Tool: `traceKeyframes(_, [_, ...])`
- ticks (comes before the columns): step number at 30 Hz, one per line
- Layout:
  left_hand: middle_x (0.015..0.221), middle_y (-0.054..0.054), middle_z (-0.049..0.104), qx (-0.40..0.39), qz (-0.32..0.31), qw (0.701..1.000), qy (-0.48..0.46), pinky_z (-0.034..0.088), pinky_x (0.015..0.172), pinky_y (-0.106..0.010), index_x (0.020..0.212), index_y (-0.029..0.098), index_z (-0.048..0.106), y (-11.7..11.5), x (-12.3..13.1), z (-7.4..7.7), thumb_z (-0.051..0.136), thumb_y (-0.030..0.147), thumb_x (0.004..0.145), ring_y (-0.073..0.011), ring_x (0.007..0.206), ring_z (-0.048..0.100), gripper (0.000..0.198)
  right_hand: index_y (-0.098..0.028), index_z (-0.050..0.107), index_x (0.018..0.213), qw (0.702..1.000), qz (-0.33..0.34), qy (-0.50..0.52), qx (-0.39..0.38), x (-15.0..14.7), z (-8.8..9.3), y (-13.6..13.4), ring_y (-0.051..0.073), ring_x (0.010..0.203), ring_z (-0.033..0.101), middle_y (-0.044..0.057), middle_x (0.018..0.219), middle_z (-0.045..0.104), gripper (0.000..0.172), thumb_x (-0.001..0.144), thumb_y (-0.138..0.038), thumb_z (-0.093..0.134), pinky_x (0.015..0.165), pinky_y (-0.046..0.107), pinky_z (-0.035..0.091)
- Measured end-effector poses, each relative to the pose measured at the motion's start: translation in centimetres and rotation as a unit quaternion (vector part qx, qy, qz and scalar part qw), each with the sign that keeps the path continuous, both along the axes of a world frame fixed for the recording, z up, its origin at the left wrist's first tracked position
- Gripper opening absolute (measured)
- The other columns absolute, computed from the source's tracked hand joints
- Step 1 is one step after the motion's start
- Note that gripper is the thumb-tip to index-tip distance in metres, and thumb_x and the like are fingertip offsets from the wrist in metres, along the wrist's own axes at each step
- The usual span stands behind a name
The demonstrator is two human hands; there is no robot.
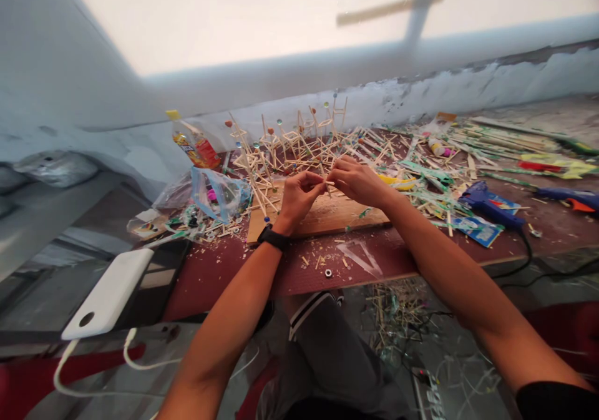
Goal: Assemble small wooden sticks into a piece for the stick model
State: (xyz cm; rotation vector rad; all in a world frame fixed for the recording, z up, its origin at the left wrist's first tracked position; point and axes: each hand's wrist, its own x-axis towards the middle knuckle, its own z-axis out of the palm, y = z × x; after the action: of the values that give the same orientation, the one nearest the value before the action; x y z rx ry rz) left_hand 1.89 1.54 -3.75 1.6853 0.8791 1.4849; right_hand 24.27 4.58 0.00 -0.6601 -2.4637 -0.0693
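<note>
Over a wooden board point(322, 218), my left hand point(302, 196) and my right hand point(352, 180) meet, fingers pinched close together. Between the fingertips are thin wooden sticks point(329, 186), pale and small; how they join is hard to make out. Both hands appear closed on them. Just behind stand several small frames of glued sticks point(285, 139), some topped with coloured beads. A black band circles my left wrist.
A bottle point(194, 142) and plastic bag point(219, 192) stand left. A white power bank point(110, 292) rests on a dark phone. Right lie two blue glue guns point(491, 205) with cords and stick piles point(510, 139). A clear set square point(359, 258) and metal nut point(328, 273) lie near the front edge.
</note>
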Motion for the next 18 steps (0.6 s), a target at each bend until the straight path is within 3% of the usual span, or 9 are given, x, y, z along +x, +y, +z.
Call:
traceKeyframes(10, [0.087, -0.006, 0.082, -0.014, -0.017, 1.000, -0.002, 0.068, 0.079, -0.034, 0.093, 0.017, 0.076, -0.35, -0.09, 0.67, 0.092, 0.032, 0.084, -0.0176, 0.079, 0.080, 0.023, -0.022, 0.074, 0.102, 0.999, -0.001, -0.027, 0.034, -0.26, 0.21, -0.51, 0.025, 0.101, 0.052, 0.010, 0.105, 0.067, 0.028, 0.117, -0.026, 0.050, 0.083, 0.038, 0.046])
traceKeyframes(18, [0.084, -0.006, 0.081, -0.002, -0.002, 1.000, 0.005, 0.068, 0.075, -0.035, 0.090, 0.018, 0.076, -0.31, -0.07, 0.83, 0.092, 0.036, 0.085, -0.0176, 0.076, 0.079, 0.025, -0.023, 0.075, 0.103, 0.999, -0.007, -0.009, 0.029, -0.35, 0.27, -0.37, 0.025, 0.102, 0.054, 0.010, 0.106, 0.068, 0.026, 0.115, -0.025, 0.052, 0.085, 0.038, 0.048])
